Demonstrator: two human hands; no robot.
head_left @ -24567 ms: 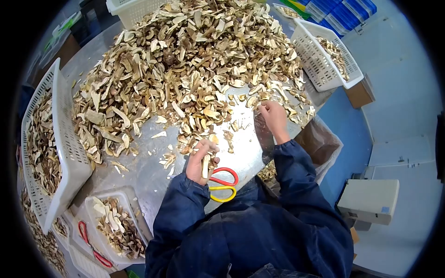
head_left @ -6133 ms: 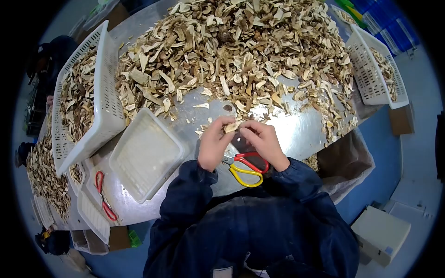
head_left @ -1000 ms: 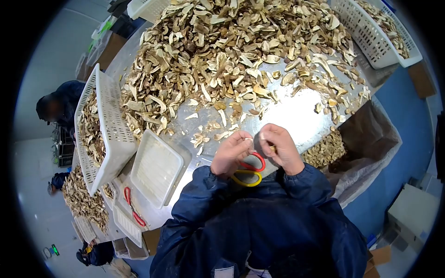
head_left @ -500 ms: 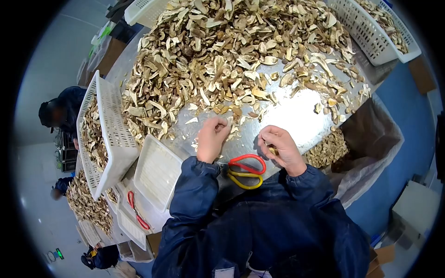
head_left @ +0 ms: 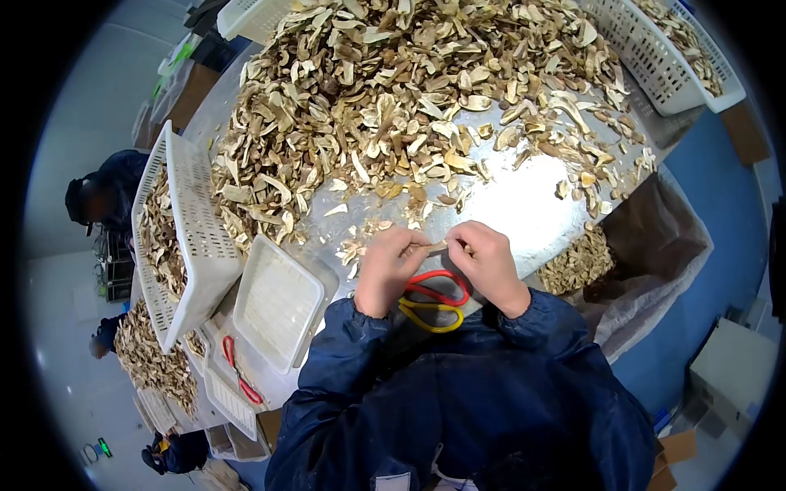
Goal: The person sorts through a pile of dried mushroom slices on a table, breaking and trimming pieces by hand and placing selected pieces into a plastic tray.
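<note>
My left hand [head_left: 388, 268] and my right hand [head_left: 490, 263] are close together over the near edge of the metal table. Between their pinched fingertips is a small dried mushroom slice [head_left: 438, 245], gripped from both sides and partly covered. Just below the hands lie scissors [head_left: 442, 299] with one red and one yellow handle loop; their blades are hidden under my left hand. Small mushroom crumbs [head_left: 352, 250] are scattered beside my left hand. A large heap of dried mushroom slices [head_left: 393, 98] spreads across the table beyond both hands.
A shallow white tray [head_left: 315, 288] lies to the left, near a tilted white basket [head_left: 201, 237] of slices. Red-handled scissors [head_left: 230, 352] rest farther left. At the right stand a lined bin [head_left: 696, 245] containing slices and another white basket [head_left: 655, 65]. Co-workers [head_left: 123, 184] are at far left.
My hands have come together, the left moving right and nearer my body, the right moving slightly left. Both now pinch one mushroom slice. The crumbs beside my left hand are more exposed.
</note>
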